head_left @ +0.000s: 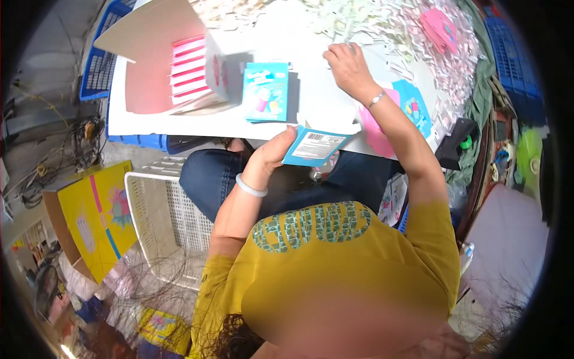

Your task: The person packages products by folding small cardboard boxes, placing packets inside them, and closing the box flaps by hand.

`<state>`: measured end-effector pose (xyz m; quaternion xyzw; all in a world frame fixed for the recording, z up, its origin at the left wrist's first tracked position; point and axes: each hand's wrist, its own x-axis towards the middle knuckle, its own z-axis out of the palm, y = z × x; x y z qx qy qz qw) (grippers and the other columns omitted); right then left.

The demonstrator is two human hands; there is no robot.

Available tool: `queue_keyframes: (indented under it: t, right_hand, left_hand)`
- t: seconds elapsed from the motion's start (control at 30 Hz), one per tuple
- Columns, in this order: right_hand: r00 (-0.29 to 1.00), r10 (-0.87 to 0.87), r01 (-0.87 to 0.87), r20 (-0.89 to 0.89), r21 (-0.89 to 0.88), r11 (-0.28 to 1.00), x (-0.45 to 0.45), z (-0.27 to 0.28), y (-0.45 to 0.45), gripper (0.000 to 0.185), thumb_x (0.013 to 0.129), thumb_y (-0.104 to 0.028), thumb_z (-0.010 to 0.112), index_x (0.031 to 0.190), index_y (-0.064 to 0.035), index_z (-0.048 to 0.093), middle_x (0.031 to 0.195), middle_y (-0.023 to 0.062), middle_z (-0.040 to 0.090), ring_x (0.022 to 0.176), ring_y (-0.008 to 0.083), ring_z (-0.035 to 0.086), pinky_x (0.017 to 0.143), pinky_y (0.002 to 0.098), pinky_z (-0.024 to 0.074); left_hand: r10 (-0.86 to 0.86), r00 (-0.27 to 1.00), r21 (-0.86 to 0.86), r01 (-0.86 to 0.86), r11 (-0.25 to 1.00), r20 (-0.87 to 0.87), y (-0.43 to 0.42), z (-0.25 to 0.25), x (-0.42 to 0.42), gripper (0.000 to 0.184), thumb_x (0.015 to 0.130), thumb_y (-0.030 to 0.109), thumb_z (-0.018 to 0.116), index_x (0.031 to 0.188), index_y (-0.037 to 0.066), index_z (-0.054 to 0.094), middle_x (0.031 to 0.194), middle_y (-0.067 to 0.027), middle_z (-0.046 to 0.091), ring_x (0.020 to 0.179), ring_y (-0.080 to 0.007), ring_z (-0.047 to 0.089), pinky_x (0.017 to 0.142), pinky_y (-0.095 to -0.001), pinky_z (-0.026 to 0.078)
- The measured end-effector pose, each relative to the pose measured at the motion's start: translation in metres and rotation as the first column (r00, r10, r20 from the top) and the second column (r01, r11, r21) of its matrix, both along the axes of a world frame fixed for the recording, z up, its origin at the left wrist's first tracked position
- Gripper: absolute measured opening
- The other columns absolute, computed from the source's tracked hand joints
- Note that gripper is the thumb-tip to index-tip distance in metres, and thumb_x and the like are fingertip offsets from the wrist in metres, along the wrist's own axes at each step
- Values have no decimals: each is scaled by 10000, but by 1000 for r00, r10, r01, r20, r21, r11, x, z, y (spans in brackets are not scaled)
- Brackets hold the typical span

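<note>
My left hand grips a small blue box at its left side, over my lap at the table's front edge. White flaps stand open at the box's top, and its printed back with a barcode faces up. My right hand is over the white table, fingers bent downward near small paper pieces; whether it holds one is too small to tell. A blue printed box lies between my hands and the open carton. Pink flat pieces and blue flat pieces lie under and beside my right forearm.
An open carton holds several pink-and-white packs at the left. Scattered paper pieces cover the table's back and right, with pink pieces on top. A white basket and yellow carton stand lower left.
</note>
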<state>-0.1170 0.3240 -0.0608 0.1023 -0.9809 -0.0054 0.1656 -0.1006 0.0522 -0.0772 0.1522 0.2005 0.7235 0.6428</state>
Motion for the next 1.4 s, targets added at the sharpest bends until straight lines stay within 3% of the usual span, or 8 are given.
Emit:
queue_keyframes:
  t: [0.3,0.4,0.5,0.57,0.63,0.83,1.03,1.4]
  right_hand:
    - [982,-22,26,187,-16,1000,0,17,16,307,718,20,527,1013,-65,527,1053,82,517,1007,243,496,836,373,391]
    - [985,170,-171,-34,-37,985,0,15,22,295,727,-24,550,1019,-68,537,1022,91,544,960,254,535,805,379,414]
    - [976,-171,192,132,-166,967,20,53,24,330,768,-112,542,1089,-34,554,1042,165,582,924,352,569,874,418,426]
    - [842,-490,538,225,-404,740,39,55,52,343,821,-248,560,1095,-43,581,1081,210,618,927,405,599,857,426,457]
    - [647,-672,759,361,-217,614,57,44,103,401,841,-388,549,1066,-58,587,1073,197,647,996,366,610,820,463,475]
    - [406,-776,903,483,-80,423,62,28,125,391,866,-401,524,1099,-92,584,1073,214,635,998,373,606,826,456,478]
    - [767,-528,619,365,-201,759,22,6,93,353,842,-287,548,1143,-104,522,988,196,633,948,376,606,829,455,465]
    - [781,-511,618,359,-557,554,45,30,90,474,796,-228,565,1241,-79,497,1052,229,639,975,375,612,834,425,476]
  left_hand:
    - [23,982,-123,-47,991,-187,1,20,-2,964,814,730,447,1331,-83,418,1252,-242,557,1125,-313,581,968,-374,462]
    - [35,971,-111,-63,992,-238,3,26,-3,989,804,747,439,1327,-93,418,1237,-259,562,1123,-333,582,964,-380,465]
    - [42,976,-99,-64,993,-215,3,27,-3,1011,791,756,448,1328,-100,414,1234,-271,559,1128,-346,577,964,-391,466]
    - [28,991,-75,-38,996,-130,4,18,0,1020,784,760,457,1329,-100,412,1235,-274,557,1129,-350,576,964,-397,465]
    - [2,996,-39,-6,999,-85,4,13,1,1034,773,766,460,1354,-85,377,1264,-284,526,1139,-384,558,971,-433,458]
    - [22,996,2,-22,1000,-91,7,16,4,994,802,745,442,1329,-97,412,1238,-275,554,1115,-349,586,957,-401,471]
    - [31,984,-73,-44,996,-175,6,19,-1,964,833,727,399,1333,-97,400,1241,-269,554,1104,-346,592,949,-402,477]
    - [55,995,-24,-57,998,-77,3,19,-1,971,824,728,432,1346,-89,389,1246,-287,539,1130,-369,572,972,-422,463]
